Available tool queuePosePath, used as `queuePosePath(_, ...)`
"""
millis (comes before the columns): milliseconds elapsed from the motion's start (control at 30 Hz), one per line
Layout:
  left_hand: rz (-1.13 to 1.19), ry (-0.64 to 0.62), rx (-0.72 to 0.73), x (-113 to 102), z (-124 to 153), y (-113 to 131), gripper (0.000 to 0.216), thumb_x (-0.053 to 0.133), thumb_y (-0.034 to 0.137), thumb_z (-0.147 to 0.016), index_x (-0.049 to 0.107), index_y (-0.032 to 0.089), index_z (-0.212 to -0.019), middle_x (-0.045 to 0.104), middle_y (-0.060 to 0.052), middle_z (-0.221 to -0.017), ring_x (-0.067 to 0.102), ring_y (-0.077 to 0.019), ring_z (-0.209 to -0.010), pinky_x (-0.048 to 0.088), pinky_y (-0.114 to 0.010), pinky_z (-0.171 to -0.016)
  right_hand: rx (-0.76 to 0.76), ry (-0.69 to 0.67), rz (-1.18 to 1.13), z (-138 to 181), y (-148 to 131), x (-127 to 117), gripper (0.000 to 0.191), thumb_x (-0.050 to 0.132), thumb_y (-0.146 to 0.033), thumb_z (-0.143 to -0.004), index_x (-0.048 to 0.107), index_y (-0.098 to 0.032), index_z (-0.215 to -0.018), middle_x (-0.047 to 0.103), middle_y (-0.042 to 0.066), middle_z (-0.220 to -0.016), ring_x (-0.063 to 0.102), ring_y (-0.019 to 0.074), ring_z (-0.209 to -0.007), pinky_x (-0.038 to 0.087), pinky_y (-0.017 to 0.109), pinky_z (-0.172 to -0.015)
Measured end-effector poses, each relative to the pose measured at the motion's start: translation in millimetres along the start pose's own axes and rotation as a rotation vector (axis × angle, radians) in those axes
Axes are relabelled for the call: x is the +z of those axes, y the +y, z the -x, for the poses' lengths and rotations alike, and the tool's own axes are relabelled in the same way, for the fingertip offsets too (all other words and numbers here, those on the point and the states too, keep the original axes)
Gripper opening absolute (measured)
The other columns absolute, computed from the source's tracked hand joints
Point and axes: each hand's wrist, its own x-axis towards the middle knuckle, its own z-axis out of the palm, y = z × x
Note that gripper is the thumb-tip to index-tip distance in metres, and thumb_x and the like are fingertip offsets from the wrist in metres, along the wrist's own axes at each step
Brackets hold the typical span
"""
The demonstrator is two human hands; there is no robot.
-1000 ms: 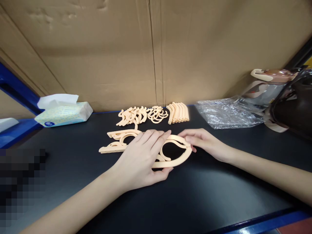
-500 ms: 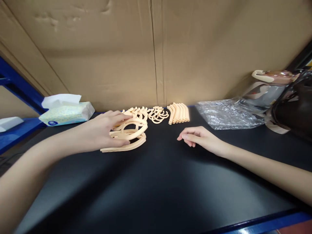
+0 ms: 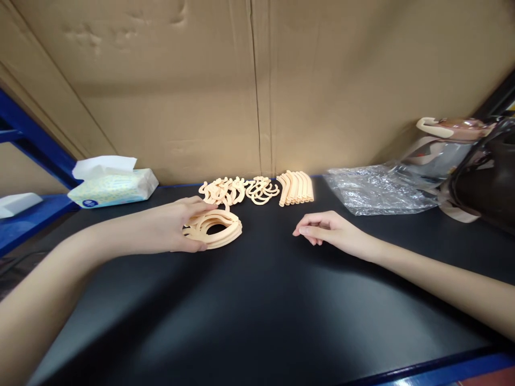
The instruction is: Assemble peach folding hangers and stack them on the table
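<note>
Black tabletop (image 3: 273, 311): one cream hanger frame (image 3: 224, 215) has just settled, now stacked, the left hand (image 3: 175, 225) half-open gripping its edges, the right hand (image 3: 326, 228) loosely curled around nothing visible.

Two hands (image 3: 177, 225) (image 3: 330, 231); perhaps eight tubes (image 3: 296, 187); one bottle (image 3: 456, 128)

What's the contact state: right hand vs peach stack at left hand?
Apart. The head view shows black tabletop between the right hand and the peach stack.

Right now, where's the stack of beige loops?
Left of centre in the head view, the stack touches the left hand, in front of the loose pieces.
</note>
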Motion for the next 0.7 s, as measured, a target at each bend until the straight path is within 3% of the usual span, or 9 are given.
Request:
queuePosePath(333, 0.021, -0.044, 0.033, 4, -4, -8, 0.056, 0.058, 0.035, -0.073, 0.048, 0.028, -0.127, 0.056, -0.006, -0.112, 0.057, -0.0247, -0.097, 0.047, -0.032, -0.077, -0.012, -0.013, 0.003, -1, 3, -1, 0.029, 0.055, -0.043, -0.083, 0.066, -0.016, -0.086, 0.051, -0.002, -0.061, 0.048, 0.0100, -0.058, 0.040, 0.023, -0.055)
queuePosePath(533, -0.038, -0.014, 0.042, 7, -1, -18, 0.067, 0.062, 0.043, -0.070, 0.042, 0.030, -0.133, 0.050, -0.007, -0.129, 0.053, -0.0270, -0.111, 0.045, -0.034, -0.088, -0.012, -0.017, 0.011, -1, 1, 0, 0.030, 0.054, -0.043, -0.084, 0.066, -0.016, -0.086, 0.051, -0.001, -0.061, 0.048, 0.0100, -0.059, 0.039, 0.023, -0.056)
queuePosePath(700, -0.075, -0.023, -0.047, 0, 8, -8, 0.070, 0.057, 0.029, -0.074, 0.032, 0.024, -0.139, 0.050, -0.006, -0.129, 0.051, -0.0256, -0.112, 0.040, -0.039, -0.094, -0.013, -0.019, 0.024, 0, 0, 0, 0.030, 0.055, -0.043, -0.084, 0.066, -0.016, -0.086, 0.051, -0.001, -0.062, 0.048, 0.0097, -0.059, 0.039, 0.023, -0.056)
